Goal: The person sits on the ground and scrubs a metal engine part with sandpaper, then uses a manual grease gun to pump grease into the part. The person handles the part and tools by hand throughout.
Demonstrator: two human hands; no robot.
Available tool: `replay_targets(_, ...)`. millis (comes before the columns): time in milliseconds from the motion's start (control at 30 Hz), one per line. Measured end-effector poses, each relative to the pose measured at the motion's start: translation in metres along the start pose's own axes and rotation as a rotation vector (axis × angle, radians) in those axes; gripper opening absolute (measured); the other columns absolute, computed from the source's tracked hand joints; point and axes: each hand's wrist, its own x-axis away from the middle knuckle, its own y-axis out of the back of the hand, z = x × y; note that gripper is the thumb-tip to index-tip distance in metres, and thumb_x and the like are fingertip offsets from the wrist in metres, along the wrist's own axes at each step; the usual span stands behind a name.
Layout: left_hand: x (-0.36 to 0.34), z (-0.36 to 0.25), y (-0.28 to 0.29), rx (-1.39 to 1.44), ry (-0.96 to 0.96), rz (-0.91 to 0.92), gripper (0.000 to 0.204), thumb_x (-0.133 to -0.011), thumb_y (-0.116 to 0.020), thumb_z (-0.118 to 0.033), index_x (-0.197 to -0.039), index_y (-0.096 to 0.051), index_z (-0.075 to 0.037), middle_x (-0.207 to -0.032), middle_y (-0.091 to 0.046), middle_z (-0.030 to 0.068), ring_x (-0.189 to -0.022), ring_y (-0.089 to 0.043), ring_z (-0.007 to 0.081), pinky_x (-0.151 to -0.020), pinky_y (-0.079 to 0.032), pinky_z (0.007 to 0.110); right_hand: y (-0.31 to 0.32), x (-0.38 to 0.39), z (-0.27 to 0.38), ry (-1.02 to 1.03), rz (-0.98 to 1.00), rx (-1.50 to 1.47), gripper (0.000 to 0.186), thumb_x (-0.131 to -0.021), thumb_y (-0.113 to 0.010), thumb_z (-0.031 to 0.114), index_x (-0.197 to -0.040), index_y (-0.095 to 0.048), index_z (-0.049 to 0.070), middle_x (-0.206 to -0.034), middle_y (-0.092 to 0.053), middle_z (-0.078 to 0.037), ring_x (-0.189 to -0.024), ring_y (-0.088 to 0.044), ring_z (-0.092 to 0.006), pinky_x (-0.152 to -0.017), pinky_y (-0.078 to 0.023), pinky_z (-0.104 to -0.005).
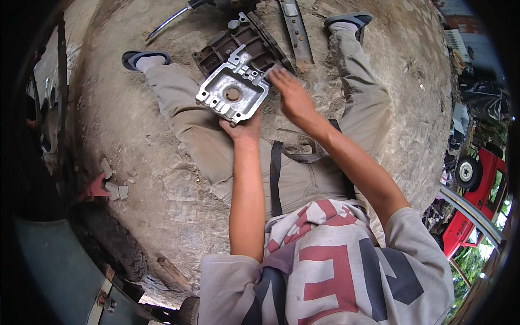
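Observation:
A silvery cast-metal housing (254,103) with a square recess and a round hole in its middle is tilted up in front of me. My left hand (246,129) holds it from underneath at its near edge, the fingers mostly hidden behind it. At the housing's right edge is my right hand (292,95), its fingers pressed together on a thin grey sheet (273,70), blurred and mostly covered. Just beyond, a dark brown metal casing (254,40) with ribs and a bolt lies on the ground, partly hidden by the housing.
My outstretched legs flank the parts on the rough dirt floor (146,146). A screwdriver (168,23) and a long metal bracket (296,32) lie farther off. Broken pieces (115,189) and a tire (116,241) are on the left. A red vehicle (476,200) stands at the right.

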Motion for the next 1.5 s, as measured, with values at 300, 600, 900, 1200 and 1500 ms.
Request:
replay_targets(300, -0.019, -0.010, 0.078, 0.270, 0.149, 0.144, 0.071, -0.100, -0.032, -0.056, -0.151, -0.042, -0.009, -0.158, -0.039, 0.0137, -0.144, -0.037, 0.0350, -0.118, -0.030, 0.055, 0.007, 0.034, 0.062, 0.301, 0.176, -0.098, 0.069, -0.084, -0.047, -0.006, -0.151, -0.044, 0.009, -0.158, -0.041, -0.014, -0.150, -0.032, -0.0304, -0.123, -0.025, -0.0499)
replay_targets(600, -0.005, -0.005, 0.011, 0.036, 0.002, -0.020, 0.057, -0.098, -0.043, -0.042, -0.142, -0.053, -0.009, -0.146, -0.054, 0.0130, -0.133, -0.051, 0.0348, -0.110, -0.042, 0.056, -0.006, 0.006, -0.008, -0.042, -0.056, -0.084, 0.074, -0.075, -0.047, -0.013, -0.147, -0.048, 0.004, -0.153, -0.046, -0.021, -0.145, -0.038, -0.0368, -0.123, -0.028, -0.0433)
replay_targets(900, -0.029, -0.027, 0.122, 0.577, 0.260, 0.022, 0.074, -0.099, -0.025, -0.058, -0.151, -0.044, -0.008, -0.154, -0.044, 0.0167, -0.139, -0.044, 0.0363, -0.116, -0.036, 0.050, -0.001, 0.039, 0.059, 0.293, 0.174, -0.074, 0.069, -0.087, -0.045, -0.001, -0.154, -0.037, 0.008, -0.162, -0.034, -0.013, -0.152, -0.028, -0.0295, -0.124, -0.024, -0.0481)
replay_targets(1200, -0.003, 0.000, 0.001, 0.012, -0.017, -0.166, 0.061, -0.099, -0.037, -0.042, -0.148, -0.046, -0.007, -0.153, -0.046, 0.0165, -0.140, -0.042, 0.0391, -0.115, -0.033, 0.061, -0.005, 0.007, -0.009, -0.075, 0.044, -0.036, 0.067, -0.085, -0.051, -0.002, -0.151, -0.043, 0.009, -0.158, -0.041, -0.015, -0.149, -0.033, -0.0307, -0.122, -0.027, -0.0489)
replay_targets(1500, -0.022, -0.019, 0.101, -0.154, 0.043, 0.504, 0.093, -0.092, -0.019, -0.077, -0.158, -0.031, -0.012, -0.163, -0.030, 0.0151, -0.147, -0.031, 0.0401, -0.123, -0.024, 0.053, 0.007, 0.042, 0.059, 0.513, 0.217, -0.272, 0.060, -0.090, -0.050, 0.012, -0.149, -0.045, 0.009, -0.157, -0.041, -0.015, -0.150, -0.032, -0.0329, -0.122, -0.028, -0.0500)
